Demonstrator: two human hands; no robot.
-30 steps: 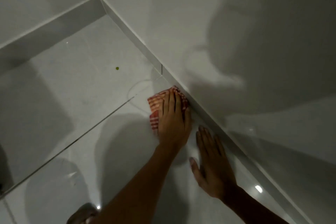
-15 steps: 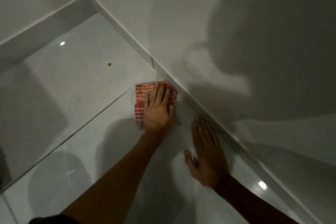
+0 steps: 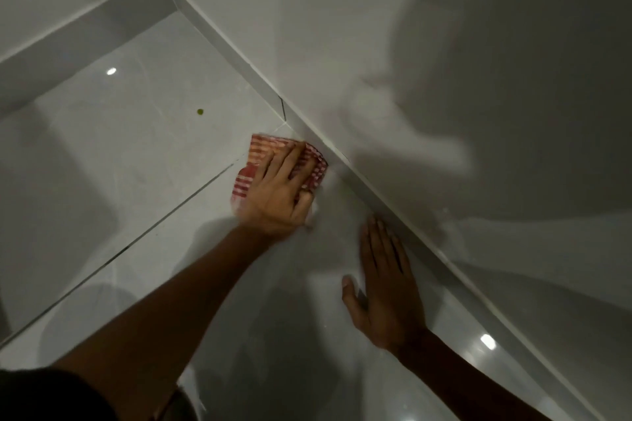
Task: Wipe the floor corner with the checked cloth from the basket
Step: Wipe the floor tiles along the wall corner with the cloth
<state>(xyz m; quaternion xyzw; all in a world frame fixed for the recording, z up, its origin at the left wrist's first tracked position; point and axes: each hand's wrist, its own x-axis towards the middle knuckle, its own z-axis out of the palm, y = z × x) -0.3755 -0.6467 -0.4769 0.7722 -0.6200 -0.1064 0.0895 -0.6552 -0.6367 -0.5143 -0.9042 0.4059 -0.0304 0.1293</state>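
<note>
Checked cloth (image 3: pixel 273 161) — red and white, bunched — lies on the glossy floor (image 3: pixel 136 147) at centre frame, just beside the skirting (image 3: pixel 369 188) of the right-hand wall, its lower half hidden under the left hand (image 3: pixel 278 195), which presses it flat with fingers spread, blurred at the wrist. Lower right, the right hand (image 3: pixel 386 287) rests open, palm down on the tile, holding nothing — a small green speck (image 3: pixel 199 111) sits upper left.
</note>
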